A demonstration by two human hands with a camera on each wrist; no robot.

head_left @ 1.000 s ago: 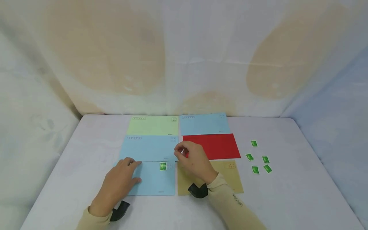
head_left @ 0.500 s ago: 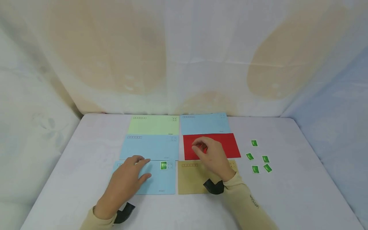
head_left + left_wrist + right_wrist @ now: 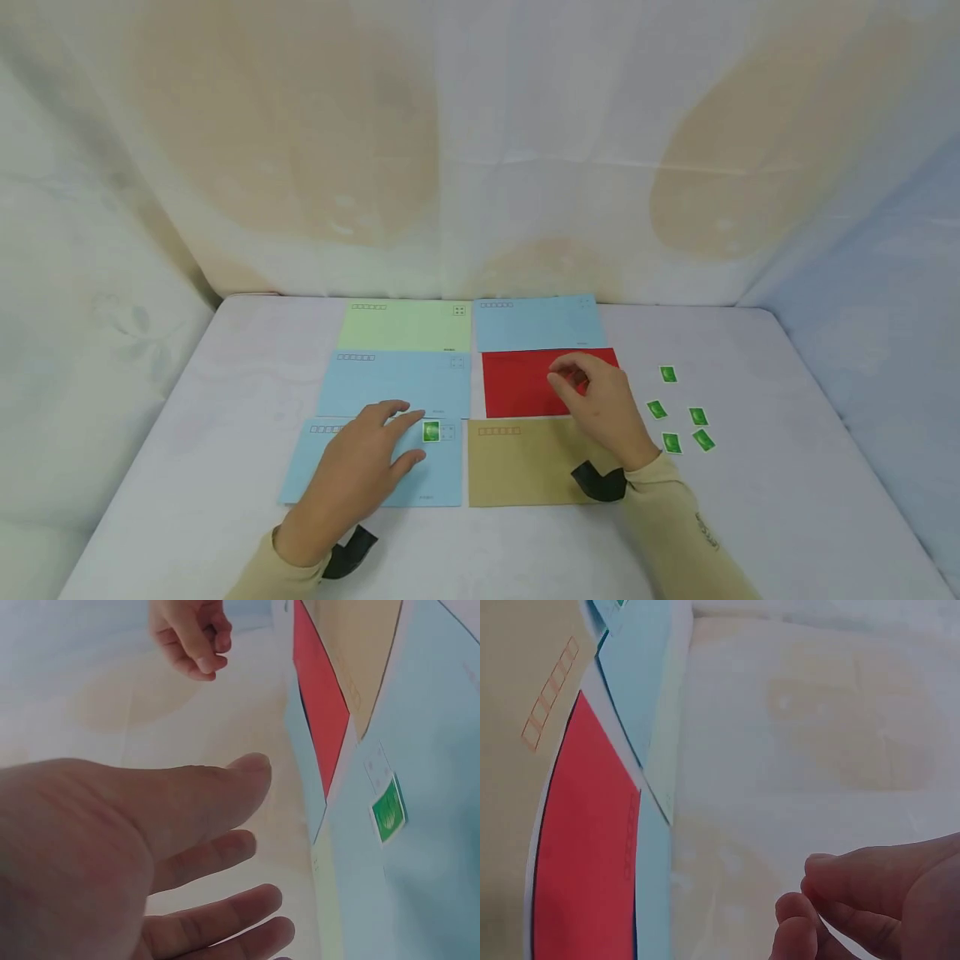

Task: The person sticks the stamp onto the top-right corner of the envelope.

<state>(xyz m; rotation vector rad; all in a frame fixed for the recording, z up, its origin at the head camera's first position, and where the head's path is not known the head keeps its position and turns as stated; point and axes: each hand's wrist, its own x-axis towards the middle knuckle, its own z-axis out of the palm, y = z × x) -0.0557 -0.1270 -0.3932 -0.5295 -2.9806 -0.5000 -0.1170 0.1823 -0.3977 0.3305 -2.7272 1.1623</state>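
My left hand (image 3: 356, 467) hovers over the front-left blue envelope (image 3: 442, 479), thumb and fingers spread apart with nothing between them. A green stamp (image 3: 431, 431) with a white border lies on that envelope, left of its printed stamp box and just beyond my fingertips. My right hand (image 3: 603, 408) is raised over the right part of the red envelope (image 3: 517, 387) and the back of the tan envelope (image 3: 517, 471). Its thumb and fingers are curled, tips close together in the right wrist view. I see nothing plainly held there; something very thin could be hidden between the tips.
Several loose green stamps (image 3: 671, 442) lie on the white tabletop (image 3: 765, 517) to the right. Behind the hands are a middle blue envelope (image 3: 397, 385), a light green envelope (image 3: 405, 327) and a back-right blue envelope (image 3: 536, 325). A cloth backdrop (image 3: 480, 167) stands behind.
My right hand has moved right, from the middle blue envelope's right edge across the red envelope. My left hand has shifted right, its thumb and fingers spread wider. The stamps stay in place.
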